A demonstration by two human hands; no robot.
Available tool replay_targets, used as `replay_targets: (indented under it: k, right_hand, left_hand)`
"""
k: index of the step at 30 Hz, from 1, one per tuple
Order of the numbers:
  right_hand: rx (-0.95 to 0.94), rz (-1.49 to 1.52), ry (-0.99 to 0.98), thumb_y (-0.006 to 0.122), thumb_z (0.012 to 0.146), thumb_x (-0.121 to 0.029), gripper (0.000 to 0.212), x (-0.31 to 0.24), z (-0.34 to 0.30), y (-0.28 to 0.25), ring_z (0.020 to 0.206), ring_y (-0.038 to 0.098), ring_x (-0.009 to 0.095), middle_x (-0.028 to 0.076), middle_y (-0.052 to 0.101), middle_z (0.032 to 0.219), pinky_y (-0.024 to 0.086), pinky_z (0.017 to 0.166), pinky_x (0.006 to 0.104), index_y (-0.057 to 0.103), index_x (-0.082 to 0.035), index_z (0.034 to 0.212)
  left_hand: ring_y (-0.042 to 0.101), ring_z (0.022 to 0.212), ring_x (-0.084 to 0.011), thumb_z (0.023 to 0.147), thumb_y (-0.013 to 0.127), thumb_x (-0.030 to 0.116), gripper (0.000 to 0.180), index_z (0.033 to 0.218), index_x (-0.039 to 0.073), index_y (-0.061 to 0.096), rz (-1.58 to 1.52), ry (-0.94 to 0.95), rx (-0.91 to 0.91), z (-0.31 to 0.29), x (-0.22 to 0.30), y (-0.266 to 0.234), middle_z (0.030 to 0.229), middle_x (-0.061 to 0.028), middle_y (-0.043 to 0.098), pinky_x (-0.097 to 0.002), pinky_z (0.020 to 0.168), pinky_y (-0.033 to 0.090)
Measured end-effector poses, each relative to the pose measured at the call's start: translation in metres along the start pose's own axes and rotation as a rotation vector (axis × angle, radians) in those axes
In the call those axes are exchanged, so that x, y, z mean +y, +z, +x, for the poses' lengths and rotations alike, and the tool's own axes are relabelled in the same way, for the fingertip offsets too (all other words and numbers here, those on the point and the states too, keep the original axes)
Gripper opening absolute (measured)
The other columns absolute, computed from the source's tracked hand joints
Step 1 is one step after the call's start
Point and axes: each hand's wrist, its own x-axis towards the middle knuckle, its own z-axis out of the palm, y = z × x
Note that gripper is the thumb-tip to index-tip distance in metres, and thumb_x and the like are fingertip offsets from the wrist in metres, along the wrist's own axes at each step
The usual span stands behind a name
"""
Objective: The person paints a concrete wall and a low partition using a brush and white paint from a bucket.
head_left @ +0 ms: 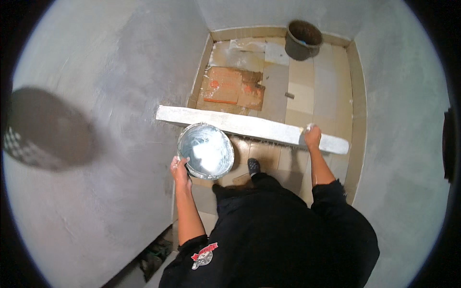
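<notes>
My left hand [181, 174] is closed on the near left rim of a bucket [214, 152]. Pale wet paste coats its inner wall, and a bright reflection shows inside. The bucket overlaps the near side of a long white-coated plank [240, 123] that spans the narrow space from left to right. Over the plank's right part, my right hand [312, 136] is closed, with white smears on its fingers. Whether it grips the plank or holds something small, I cannot make out.
A dark bucket [298, 52] stands in the far right corner. Flattened orange-brown cardboard [234, 88] covers part of the floor at the far left. A small grey piece [289, 95] lies beyond the plank. Grey walls [144, 62] enclose both sides; a dark shoe [254, 166] is below the plank.
</notes>
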Motion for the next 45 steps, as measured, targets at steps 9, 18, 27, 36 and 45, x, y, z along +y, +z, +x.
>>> replay_targets:
  k: [9, 18, 27, 36, 45]
  right_hand:
    - [-0.360, 0.306, -0.269, 0.065, 0.083, -0.007, 0.013, -0.139, -0.119, 0.046, 0.075, 0.068, 0.035, 0.022, 0.070, 0.081, 0.052, 0.072, 0.0428, 0.068, 0.005, 0.084]
    - [-0.332, 0.818, -0.383, 0.067, 0.083, -0.009, 0.016, -0.258, -0.105, -0.033, 0.075, 0.064, 0.022, 0.014, 0.068, 0.082, 0.050, 0.072, 0.0350, 0.067, 0.003, 0.094]
    - [-0.604, 1.240, -0.370, 0.066, 0.092, -0.012, 0.013, -0.312, -0.127, -0.149, 0.079, 0.062, 0.012, 0.004, 0.070, 0.086, 0.049, 0.074, 0.0279, 0.070, 0.000, 0.094]
    - [-0.564, 0.789, -0.564, 0.069, 0.084, -0.010, 0.016, -0.350, -0.207, -0.076, 0.074, 0.068, 0.027, 0.018, 0.070, 0.081, 0.051, 0.072, 0.0358, 0.068, 0.004, 0.093]
    - [-0.562, 0.832, -0.307, 0.066, 0.086, -0.008, 0.017, -0.341, -0.204, -0.090, 0.079, 0.070, 0.023, 0.014, 0.072, 0.083, 0.052, 0.073, 0.0329, 0.070, 0.004, 0.098]
  left_hand:
    - [0.061, 0.082, -0.0159, 0.077, 0.064, -0.003, 0.021, 0.096, 0.001, 0.057, -0.132, 0.174, -0.003, -0.041, 0.028, -0.022, 0.093, -0.0076, 0.064, -0.0288, 0.075, 0.049]
    - [0.060, 0.070, -0.0125, 0.076, 0.062, -0.006, 0.018, 0.080, 0.010, 0.055, -0.162, 0.315, -0.019, -0.088, 0.078, -0.007, 0.079, -0.0020, 0.062, -0.0273, 0.068, 0.050]
    - [0.053, 0.061, -0.0083, 0.074, 0.063, -0.007, 0.018, 0.071, 0.008, 0.053, -0.141, 0.458, 0.072, -0.125, 0.097, 0.021, 0.068, 0.0011, 0.056, -0.0245, 0.058, 0.043]
    - [0.045, 0.056, -0.0047, 0.071, 0.067, -0.007, 0.021, 0.066, 0.007, 0.052, -0.002, 0.404, -0.051, -0.112, 0.120, -0.001, 0.063, 0.0047, 0.052, -0.0225, 0.052, 0.033]
    - [0.049, 0.059, -0.0059, 0.072, 0.064, -0.007, 0.020, 0.067, 0.007, 0.051, -0.007, 0.313, -0.090, -0.096, 0.113, -0.020, 0.065, 0.0025, 0.055, -0.0233, 0.055, 0.038]
